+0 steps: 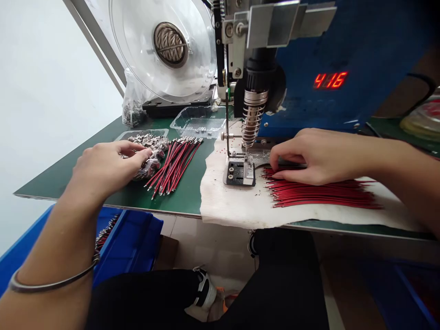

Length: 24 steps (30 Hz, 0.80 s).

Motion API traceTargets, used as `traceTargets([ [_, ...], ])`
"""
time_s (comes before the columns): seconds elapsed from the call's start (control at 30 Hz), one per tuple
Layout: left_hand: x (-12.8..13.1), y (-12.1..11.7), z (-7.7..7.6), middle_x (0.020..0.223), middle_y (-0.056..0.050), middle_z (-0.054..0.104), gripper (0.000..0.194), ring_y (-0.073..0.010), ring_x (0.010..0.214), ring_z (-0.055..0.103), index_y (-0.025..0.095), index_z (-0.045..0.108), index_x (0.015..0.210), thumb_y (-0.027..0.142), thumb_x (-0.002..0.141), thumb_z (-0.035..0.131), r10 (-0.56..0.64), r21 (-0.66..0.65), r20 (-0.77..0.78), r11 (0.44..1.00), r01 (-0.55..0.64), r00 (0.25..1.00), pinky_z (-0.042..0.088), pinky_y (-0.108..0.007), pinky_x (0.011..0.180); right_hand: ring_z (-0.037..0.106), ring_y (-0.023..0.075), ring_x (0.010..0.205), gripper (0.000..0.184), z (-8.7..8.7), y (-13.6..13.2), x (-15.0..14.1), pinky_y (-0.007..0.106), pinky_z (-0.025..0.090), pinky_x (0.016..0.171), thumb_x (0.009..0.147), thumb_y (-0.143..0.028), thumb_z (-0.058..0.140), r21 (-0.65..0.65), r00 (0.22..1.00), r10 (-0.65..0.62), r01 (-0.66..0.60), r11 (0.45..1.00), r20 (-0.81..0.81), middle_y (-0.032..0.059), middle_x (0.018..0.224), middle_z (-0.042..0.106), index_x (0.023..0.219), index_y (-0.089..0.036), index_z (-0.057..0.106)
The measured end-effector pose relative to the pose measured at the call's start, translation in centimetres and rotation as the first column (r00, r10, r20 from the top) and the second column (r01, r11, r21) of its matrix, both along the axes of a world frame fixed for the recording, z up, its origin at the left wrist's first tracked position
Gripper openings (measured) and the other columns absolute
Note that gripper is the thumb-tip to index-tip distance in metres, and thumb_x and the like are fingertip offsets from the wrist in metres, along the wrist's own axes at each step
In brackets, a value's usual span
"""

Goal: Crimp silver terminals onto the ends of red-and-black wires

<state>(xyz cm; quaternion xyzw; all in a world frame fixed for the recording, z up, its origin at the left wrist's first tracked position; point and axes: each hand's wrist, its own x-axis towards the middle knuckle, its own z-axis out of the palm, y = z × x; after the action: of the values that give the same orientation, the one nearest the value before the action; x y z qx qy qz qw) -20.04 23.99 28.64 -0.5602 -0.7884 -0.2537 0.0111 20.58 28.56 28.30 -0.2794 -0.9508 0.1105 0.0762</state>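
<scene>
My left hand (106, 167) is over a clear tray of small shiny metal terminals (156, 144), thumb and fingers bent together among them; what they pinch is too small to make out. Beside it lies a loose bundle of red and black wires (175, 167) with metal ends. My right hand (309, 158) rests on a pile of red wires (323, 195), its thumb and curled forefinger closed at the wires' left ends. Between both hands stands the press head (254, 110) of a blue machine, its spring-loaded rod above a small black-and-metal block (239, 173).
A white cloth (233, 211) lies under the block and red wires. Behind are an empty clear plastic tray (201, 123), a bag of metal parts (133, 112) and a large clear reel (134, 41). The blue machine's display (330, 80) reads 416. Blue bins (137, 243) stand below the table edge.
</scene>
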Motion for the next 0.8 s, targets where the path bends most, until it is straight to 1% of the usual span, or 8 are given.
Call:
traceTargets([
  [0.13,-0.4,0.1,-0.1,0.068,-0.004,0.065,0.019,-0.0297,0.080,0.052,0.033,0.081,0.074,0.050,0.080,0.087,-0.051,0.078,0.087,0.996,0.044,0.995,0.036,-0.047,0.086,0.043,0.0136,0.047,0.015,0.0,0.0,0.1,0.036,0.029,0.052,0.098,-0.039,0.070,-0.020,0.999,0.018,-0.019,1.000,-0.026,-0.0046,0.058,0.057,0.094,-0.025,0.075],
  [0.33,0.9,-0.8,-0.3,0.061,0.000,0.059,0.022,-0.0260,0.074,0.050,0.034,0.077,0.066,0.047,0.076,0.091,-0.030,0.206,0.138,0.978,0.001,0.990,0.034,-0.044,0.084,0.046,0.0130,0.048,0.015,0.1,-0.1,-0.1,0.034,0.032,0.054,0.099,-0.031,0.067,-0.068,0.999,0.044,-0.046,0.997,-0.032,-0.0048,0.057,0.057,0.091,-0.025,0.078],
  [0.43,0.8,-0.8,-0.6,0.044,0.003,0.042,0.024,-0.0215,0.063,0.038,0.034,0.077,0.067,0.049,0.076,0.094,0.026,0.180,0.198,0.982,-0.062,0.980,0.032,-0.042,0.077,0.045,0.0132,0.048,0.012,-0.1,-0.1,-0.2,0.035,0.033,0.057,0.098,-0.029,0.069,-0.055,0.997,0.052,-0.055,0.997,-0.059,-0.0054,0.057,0.056,0.096,-0.025,0.079],
  [0.53,1.1,-1.0,-0.7,0.041,0.004,0.026,0.018,-0.0182,0.058,0.025,0.033,0.082,0.071,0.043,0.080,0.094,0.036,0.288,0.163,0.954,-0.083,0.986,0.027,-0.041,0.074,0.044,0.0131,0.048,0.014,-0.3,-0.1,-0.2,0.035,0.032,0.057,0.100,-0.035,0.070,-0.055,0.997,0.064,-0.067,0.996,-0.051,-0.0054,0.058,0.056,0.098,-0.025,0.079],
  [0.6,2.2,-1.5,-0.7,0.048,0.004,0.038,0.013,-0.0170,0.059,0.030,0.031,0.086,0.079,0.042,0.084,0.091,0.013,0.389,0.161,0.918,-0.075,0.987,0.027,-0.040,0.072,0.044,0.0131,0.049,0.014,-0.4,-0.2,-0.3,0.035,0.030,0.057,0.099,-0.034,0.069,-0.048,0.997,0.059,-0.061,0.997,-0.044,-0.0050,0.058,0.056,0.097,-0.024,0.078],
  [0.67,4.1,-2.4,-0.6,0.058,0.004,0.053,0.010,-0.0154,0.060,0.035,0.029,0.089,0.087,0.038,0.086,0.091,-0.040,0.480,0.272,0.872,-0.099,0.961,0.026,-0.038,0.067,0.044,0.0130,0.049,0.012,-0.3,-0.3,-0.4,0.035,0.030,0.056,0.096,-0.029,0.066,-0.038,0.998,0.046,-0.047,0.998,-0.032,-0.0043,0.059,0.057,0.096,-0.023,0.077],
  [0.73,6.5,-3.4,-0.6,0.066,0.002,0.066,0.003,-0.0141,0.063,0.045,0.024,0.089,0.083,0.023,0.082,0.091,-0.184,0.588,0.437,0.799,-0.125,0.880,0.030,-0.036,0.064,0.045,0.0131,0.047,0.013,-0.2,-0.4,-0.6,0.035,0.030,0.055,0.094,-0.027,0.063,-0.029,0.999,0.032,-0.032,0.999,-0.024,-0.0038,0.059,0.058,0.094,-0.023,0.075],
  [0.8,8.9,-4.2,-0.9,0.062,0.002,0.065,0.006,-0.0120,0.060,0.049,0.022,0.089,0.080,0.017,0.082,0.091,-0.313,0.583,0.512,0.811,-0.056,0.800,0.036,-0.032,0.058,0.045,0.0132,0.046,0.016,0.0,-0.4,-0.7,0.035,0.031,0.054,0.095,-0.030,0.061,-0.019,1.000,0.014,-0.014,1.000,-0.021,-0.0033,0.058,0.058,0.091,-0.023,0.075],
])
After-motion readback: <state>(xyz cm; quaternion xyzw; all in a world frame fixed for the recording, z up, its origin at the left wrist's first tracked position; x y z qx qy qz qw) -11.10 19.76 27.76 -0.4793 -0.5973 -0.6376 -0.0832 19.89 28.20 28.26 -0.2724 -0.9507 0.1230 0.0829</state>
